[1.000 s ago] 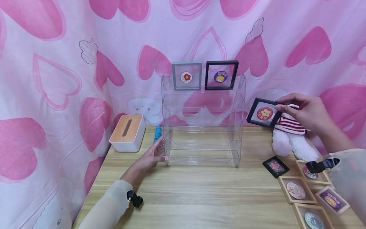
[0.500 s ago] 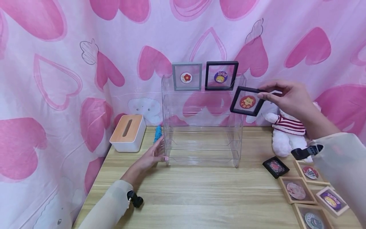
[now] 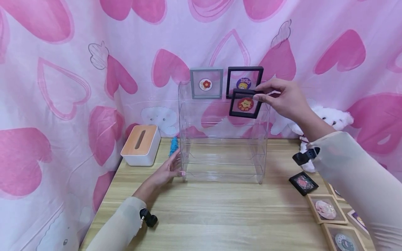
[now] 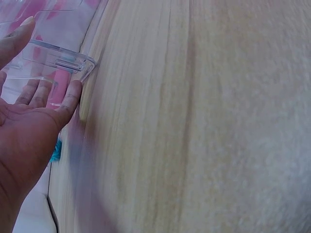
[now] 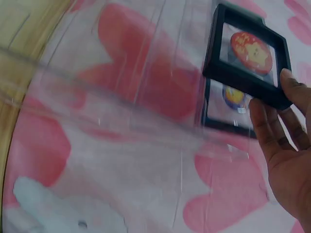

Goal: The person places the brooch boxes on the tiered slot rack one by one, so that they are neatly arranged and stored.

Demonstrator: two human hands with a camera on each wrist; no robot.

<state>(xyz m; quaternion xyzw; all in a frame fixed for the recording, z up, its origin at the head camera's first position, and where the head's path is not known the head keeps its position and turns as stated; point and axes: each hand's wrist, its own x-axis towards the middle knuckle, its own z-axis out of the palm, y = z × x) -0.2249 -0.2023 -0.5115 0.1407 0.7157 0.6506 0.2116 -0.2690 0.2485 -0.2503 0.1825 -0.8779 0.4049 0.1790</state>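
Between its thumb and fingers, my right hand [image 3: 284,99] pinches the right edge of a small black display frame [image 3: 232,104] with a red star badge. This frame hangs in front of the clear acrylic tiered rack [image 3: 261,169], below its top tier, and overlaps another black frame [image 3: 245,68] with a purple bear badge. A grey frame [image 3: 206,69] with a flower badge stands beside that one on the top tier. My left hand [image 4: 29,131] rests at the rack's lower left side, its fingers extended along the outer panel and thumb near the front edge.
A white tissue box [image 3: 141,146] with a wooden lid stands left of the rack, near a blue object [image 3: 173,145]. At right lie a black frame [image 3: 303,183] and several wooden frames [image 3: 326,209]. A white plush bear [image 3: 331,116] sits behind my right arm.
My right hand has carried the star-badge frame leftward from beside the plush bear, then slightly upward, to the front of the rack. My left hand has stayed in place.
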